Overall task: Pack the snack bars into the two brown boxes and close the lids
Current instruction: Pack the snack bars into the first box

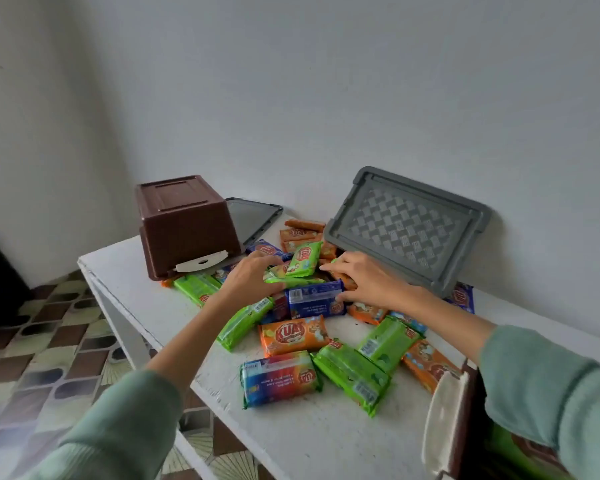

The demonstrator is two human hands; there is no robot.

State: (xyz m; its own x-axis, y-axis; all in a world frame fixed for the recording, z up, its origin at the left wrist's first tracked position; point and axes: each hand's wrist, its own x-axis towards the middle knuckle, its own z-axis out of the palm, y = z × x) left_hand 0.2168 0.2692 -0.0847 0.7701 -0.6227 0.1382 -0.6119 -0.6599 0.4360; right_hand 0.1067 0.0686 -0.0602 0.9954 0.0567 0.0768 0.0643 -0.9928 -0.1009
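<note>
This looks like a room in a home rather than a shop or a workplace. A plain, pale painted wall (326,81) turns a corner at the left, and the floor (49,341) is laid with patterned tiles in brown, cream and blue-grey, a domestic sort of flooring. The table (326,445) is painted white, its edge scuffed and chipped, and it stands against the wall. On it lie household things: a brown plastic storage box (187,223) turned upside down, a grey lid (406,226) with a woven pattern leaning on the wall, and a loose heap of shop-bought snack bars (293,336) in orange, green and blue wrappers.
</note>
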